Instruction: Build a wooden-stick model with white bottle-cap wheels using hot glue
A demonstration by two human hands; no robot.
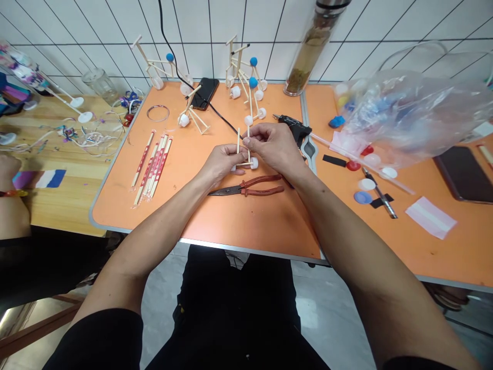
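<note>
Head view: both bare arms reach forward from black sleeves and converge over the orange table. The left forearm slants up and to the right; the right slants up and to the left, so the two make a wedge with the hands at its point. Between them is a small frame of pale wooden sticks, two sticks upright and one lying across low down, with a white cap at the lower right corner. Whether its base rests on the tabletop or is held just above it, I cannot tell.

The left hand comes at the frame from the left, fingers curled and closed in, thumb and fingertips gripping its lower part by the crosspiece. The right hand sits a little higher and farther out, back of the hand upward, fingers bent toward the left; thumb and forefinger are drawn narrow in a pinch on the right-hand upright. The other right fingers are partly hidden.

Pliers with reddish handles lie just nearer than the hands, tips toward the left. Beyond the right hand is a black glue gun; paper-wrapped chopsticks lie well to the left of the left hand.
</note>
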